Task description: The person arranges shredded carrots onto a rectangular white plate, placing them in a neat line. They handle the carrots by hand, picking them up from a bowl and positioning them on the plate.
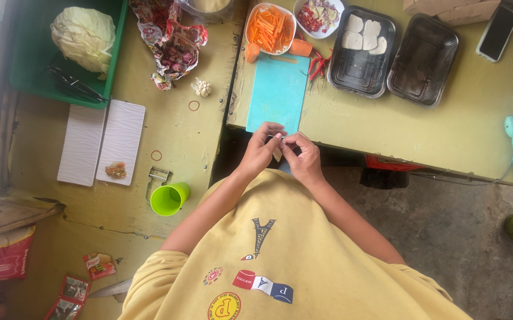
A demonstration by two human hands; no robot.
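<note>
Small pale thing (277, 153) pinched between both hands' fingers (285, 141), too small and covered to identify.

A small pale piece of food (276, 154), too small to identify, is pinched between the fingertips of the left hand (260, 149) and right hand (302, 157), pointing downward below them.

- Matt turquoise plastic: cutting board (278, 89) at table's near edge.
- Glossy black plastic: two trays (422, 59) toward far edge.
- Smooth lime plastic: cup (169, 198).
- Ribbed white glaze: rectangular plates (120, 139).
- Worn, scuffed yellow paint: table (446, 130).
- Soft yellow cloth: shirt (304, 261).
</note>
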